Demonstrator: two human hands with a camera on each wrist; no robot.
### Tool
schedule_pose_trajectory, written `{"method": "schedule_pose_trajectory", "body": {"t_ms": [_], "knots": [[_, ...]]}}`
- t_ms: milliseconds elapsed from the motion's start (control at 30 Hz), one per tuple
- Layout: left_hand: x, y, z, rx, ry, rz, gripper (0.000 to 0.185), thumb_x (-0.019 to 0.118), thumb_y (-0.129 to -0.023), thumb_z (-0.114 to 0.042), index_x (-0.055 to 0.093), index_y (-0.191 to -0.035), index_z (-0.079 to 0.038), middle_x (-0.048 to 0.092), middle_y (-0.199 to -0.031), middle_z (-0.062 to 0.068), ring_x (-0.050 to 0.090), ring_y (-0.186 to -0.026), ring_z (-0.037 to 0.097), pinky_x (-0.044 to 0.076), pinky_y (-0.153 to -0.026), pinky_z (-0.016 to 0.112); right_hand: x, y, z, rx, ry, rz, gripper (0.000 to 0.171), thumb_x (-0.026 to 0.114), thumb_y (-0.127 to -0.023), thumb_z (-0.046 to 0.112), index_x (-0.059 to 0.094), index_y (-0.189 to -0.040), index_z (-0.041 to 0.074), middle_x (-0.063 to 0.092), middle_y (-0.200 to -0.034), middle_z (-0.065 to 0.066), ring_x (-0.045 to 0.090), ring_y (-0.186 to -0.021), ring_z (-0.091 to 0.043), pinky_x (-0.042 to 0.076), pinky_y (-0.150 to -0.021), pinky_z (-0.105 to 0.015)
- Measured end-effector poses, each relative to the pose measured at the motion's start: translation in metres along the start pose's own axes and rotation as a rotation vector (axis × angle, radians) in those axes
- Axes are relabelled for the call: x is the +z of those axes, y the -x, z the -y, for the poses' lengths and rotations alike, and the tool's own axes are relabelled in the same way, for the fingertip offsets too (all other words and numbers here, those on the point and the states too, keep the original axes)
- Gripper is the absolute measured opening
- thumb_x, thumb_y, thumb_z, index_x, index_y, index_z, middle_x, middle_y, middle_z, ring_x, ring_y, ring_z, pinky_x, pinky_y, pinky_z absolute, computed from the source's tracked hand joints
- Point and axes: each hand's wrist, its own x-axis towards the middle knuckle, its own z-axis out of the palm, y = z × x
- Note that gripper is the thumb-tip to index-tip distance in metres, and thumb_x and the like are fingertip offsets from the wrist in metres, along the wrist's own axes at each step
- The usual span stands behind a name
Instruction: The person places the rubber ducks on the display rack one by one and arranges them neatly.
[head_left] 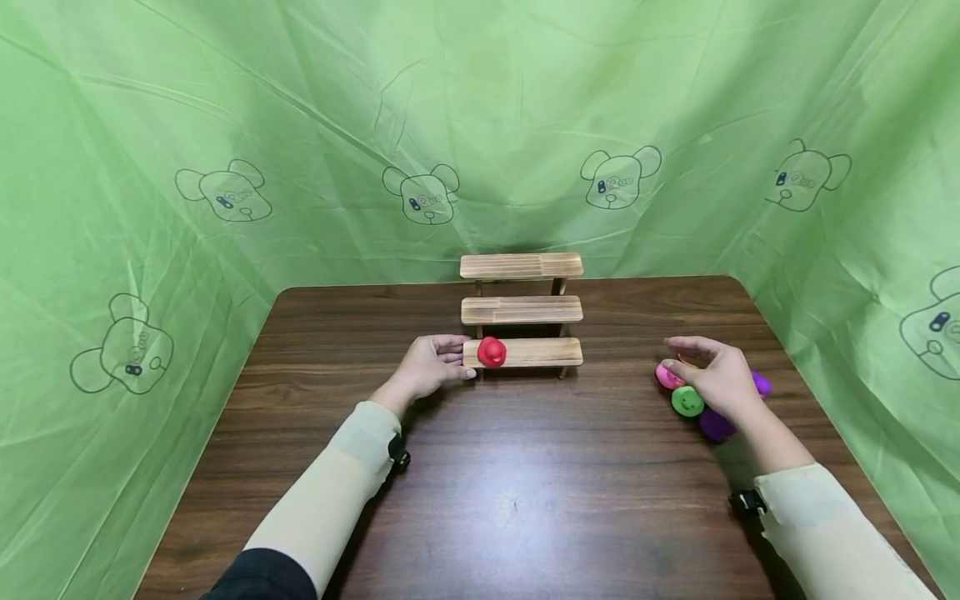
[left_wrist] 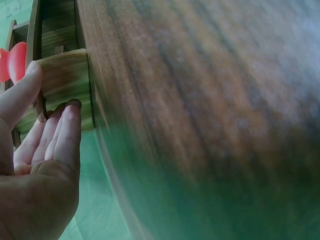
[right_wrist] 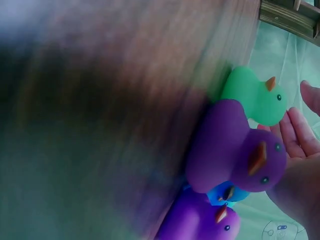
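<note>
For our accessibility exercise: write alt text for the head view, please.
A person's right hand reaches over plump pink, green and purple toy ducks clustered on a dark brown wood-grain table. The left hand is at the left end of a pale, three-tiered wooden stand, whose lowest shelf holds one red toy duck.

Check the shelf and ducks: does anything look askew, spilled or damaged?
Nothing stands out. The wooden shelf stands upright, the red duck sits near the left end of its lowest tier, and the other ducks are bunched by the right hand, which partly hides them. I see no spill or damage.
</note>
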Motion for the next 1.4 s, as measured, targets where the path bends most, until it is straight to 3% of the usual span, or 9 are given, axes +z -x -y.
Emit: {"method": "schedule_pose_trajectory", "body": {"t_ms": [333,500,767,1100,1400], "knots": [[0.0,0.0,0.003,0.008,0.01,0.004,0.063,0.088,-0.077,0.011,0.065,-0.135,0.006,0.071,-0.128,0.022,0.068,-0.121,0.033,0.06,-0.091,0.028,-0.005,0.001,-0.007,0.039,-0.015,0.158,0.052,0.084,-0.093,0.019,0.066,-0.136,-0.001,0.067,-0.133,-0.024,0.07,-0.108,-0.013,0.054,-0.077,-0.011],[-0.001,0.001,0.004,0.014,-0.003,0.001,0.062,0.088,-0.078,0.01,0.065,-0.135,0.006,0.071,-0.128,0.021,0.069,-0.12,0.032,0.06,-0.092,0.028,-0.006,0.0,-0.007,0.056,0.034,0.213,0.053,0.085,-0.091,0.018,0.066,-0.138,0.001,0.066,-0.134,-0.023,0.069,-0.107,-0.023,0.056,-0.073,-0.016],[0.0,0.001,0.004,0.011,0.009,0.008,0.061,0.087,-0.078,0.011,0.065,-0.135,0.006,0.071,-0.128,0.022,0.069,-0.12,0.032,0.06,-0.092,0.029,-0.006,-0.003,-0.011,0.022,0.124,0.224,0.055,0.087,-0.086,0.01,0.067,-0.136,-0.001,0.071,-0.125,-0.025,0.067,-0.111,-0.033,0.051,-0.076,-0.011],[0.0,0.0,0.002,0.01,0.01,0.008,0.061,0.087,-0.079,0.011,0.064,-0.135,0.007,0.07,-0.129,0.023,0.068,-0.121,0.034,0.06,-0.093,0.029,-0.006,-0.007,-0.009,0.028,0.28,0.24,0.056,0.089,-0.082,0.013,0.069,-0.132,-0.001,0.072,-0.119,-0.026,0.064,-0.111,-0.037,0.051,-0.088,-0.044],[0.0,-0.001,0.001,0.009,0.008,0.008,0.06,0.086,-0.079,0.012,0.065,-0.135,0.007,0.071,-0.128,0.022,0.069,-0.119,0.032,0.06,-0.092,0.028,0.0,-0.008,-0.011,-0.006,0.324,0.19,0.049,0.085,-0.089,0.02,0.07,-0.131,0.001,0.074,-0.115,-0.025,0.065,-0.109,-0.04,0.051,-0.091,-0.055]]}}
